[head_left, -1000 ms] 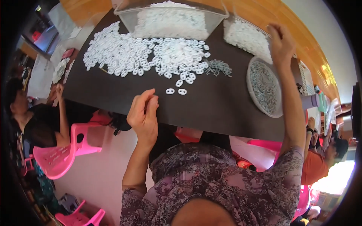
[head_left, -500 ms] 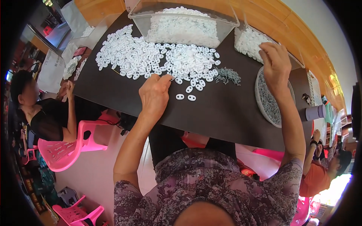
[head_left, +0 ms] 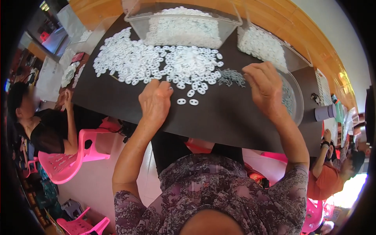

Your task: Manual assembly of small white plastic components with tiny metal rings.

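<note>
My left hand [head_left: 153, 100] is curled closed at the near edge of a heap of white oval two-hole pieces [head_left: 129, 58]. A tiny greyish spot shows at its fingertips, too small to name. My right hand [head_left: 265, 87] hovers with fingertips drawn together, just right of a small pile of grey screw-like pins [head_left: 232, 77]; whatever it may hold is hidden. A second heap of white pieces [head_left: 192, 64] lies between the hands, with two single pieces [head_left: 187, 102] apart in front. Partly behind my right forearm stands a clear round tub [head_left: 299, 98] of grey pins.
Two clear bins of white pieces stand along the far side, one large [head_left: 135, 23] and one smaller [head_left: 303, 58]. A purple-grey cup [head_left: 325, 112] is at the right edge. One person [head_left: 51, 125] sits at left near a pink chair [head_left: 74, 160]; another [head_left: 329, 180] sits at right.
My right hand has come nearer and to the left, from beside the smaller bin to the grey pins. My left hand stays near the heap, and the view has shifted slightly.
</note>
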{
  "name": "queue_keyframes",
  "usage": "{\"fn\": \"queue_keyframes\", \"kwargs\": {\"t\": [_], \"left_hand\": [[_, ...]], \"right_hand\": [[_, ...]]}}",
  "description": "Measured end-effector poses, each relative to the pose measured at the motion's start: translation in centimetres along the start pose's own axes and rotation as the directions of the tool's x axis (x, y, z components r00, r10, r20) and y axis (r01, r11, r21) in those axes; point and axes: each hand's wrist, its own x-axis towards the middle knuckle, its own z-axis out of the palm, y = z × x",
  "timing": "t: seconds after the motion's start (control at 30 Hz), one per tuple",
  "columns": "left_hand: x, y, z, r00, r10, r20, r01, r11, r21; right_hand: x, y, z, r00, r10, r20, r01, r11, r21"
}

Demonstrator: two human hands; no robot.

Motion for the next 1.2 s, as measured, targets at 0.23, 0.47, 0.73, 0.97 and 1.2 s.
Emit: {"fn": "queue_keyframes", "kwargs": {"t": [0.23,0.47,0.73,0.97,1.2], "left_hand": [[1.0,-0.8,-0.5,0.983,-0.093,0.161,0.101,0.994,-0.044],[0.4,-0.9,-1.7,0.973,-0.113,0.202,0.163,0.954,-0.251],[-1.9,-0.2,-2.3,0.979,-0.187,0.083,0.203,0.836,-0.511],[-3.7,1.3,-2.9,0.948,-0.274,0.161,0.296,0.581,-0.758],[-4.6,3.5,-3.0,0.919,-0.284,0.273,0.373,0.405,-0.835]], "right_hand": [[-3.6,-0.2,2.3,0.962,0.204,0.181,-0.227,0.967,0.117],[-4.5,0.7,5.0,0.914,0.317,0.252,-0.363,0.917,0.166],[-4.7,1.0,7.6,0.967,0.160,0.199,-0.175,0.982,0.063],[-4.1,0.8,7.1,0.960,0.107,0.259,-0.119,0.992,0.031],[-2.9,1.5,7.9,0.911,0.067,0.407,-0.091,0.995,0.040]]}}
